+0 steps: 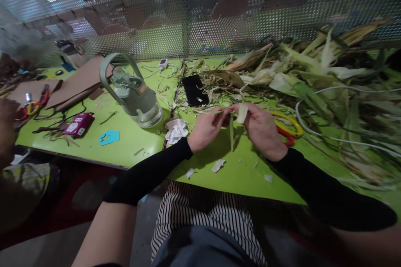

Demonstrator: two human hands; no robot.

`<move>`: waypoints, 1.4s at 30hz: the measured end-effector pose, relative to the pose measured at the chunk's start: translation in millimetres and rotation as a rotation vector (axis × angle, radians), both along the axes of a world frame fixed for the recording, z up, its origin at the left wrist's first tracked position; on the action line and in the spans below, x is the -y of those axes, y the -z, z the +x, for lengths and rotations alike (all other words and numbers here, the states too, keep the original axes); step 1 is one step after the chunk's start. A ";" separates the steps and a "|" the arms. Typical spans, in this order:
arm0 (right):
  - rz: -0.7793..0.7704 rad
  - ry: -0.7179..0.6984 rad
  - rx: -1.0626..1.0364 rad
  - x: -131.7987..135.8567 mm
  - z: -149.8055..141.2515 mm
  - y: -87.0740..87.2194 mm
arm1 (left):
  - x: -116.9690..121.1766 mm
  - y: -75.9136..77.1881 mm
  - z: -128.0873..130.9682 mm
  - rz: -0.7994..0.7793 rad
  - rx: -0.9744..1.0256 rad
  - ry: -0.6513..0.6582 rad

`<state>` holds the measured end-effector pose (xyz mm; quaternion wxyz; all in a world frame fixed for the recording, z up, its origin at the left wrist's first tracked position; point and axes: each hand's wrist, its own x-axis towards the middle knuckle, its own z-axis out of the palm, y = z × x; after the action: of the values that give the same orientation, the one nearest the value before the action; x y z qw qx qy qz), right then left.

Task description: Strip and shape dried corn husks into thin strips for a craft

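Note:
Over the front part of the green table, my left hand (206, 128) and my right hand (261, 129) meet, both closed in a pinch on a corn husk strip (232, 133). One pale end (242, 113) of the husk stands up at my right fingers, and a narrow green end hangs down between the hands. The fingertips are partly hidden behind the hands. Scissors with red and yellow handles (290, 127) lie just right of my right hand. Small husk scraps (218, 165) are on the table below, and a black phone (194, 90) lies beyond my left hand.
A large pile of corn husks (300, 66) covers the back right, crossed by a white cable (299, 112). To the left stand a green water bottle (134, 91), crumpled tissue (176, 130), a blue tag (109, 137) and a purple box (79, 124). Another person's hand (8, 110) is at far left.

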<state>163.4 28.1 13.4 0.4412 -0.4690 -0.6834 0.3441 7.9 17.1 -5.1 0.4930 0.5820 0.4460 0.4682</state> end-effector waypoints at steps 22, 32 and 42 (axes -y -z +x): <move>-0.057 -0.121 0.070 -13.7 12.9 10.6 | -1.3 -15.0 -1.6 -0.304 0.181 0.001; -0.019 -0.154 0.129 -14.1 11.8 9.1 | -0.7 -11.9 -8.6 -0.127 -0.136 0.052; -0.143 -0.182 0.002 -10.1 9.5 5.0 | -2.1 -10.0 -11.5 0.089 -0.333 0.060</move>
<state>172.9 38.2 8.4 0.3727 -0.4357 -0.6973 0.4303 -3.6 19.1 4.9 0.3998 0.6860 0.4828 0.3695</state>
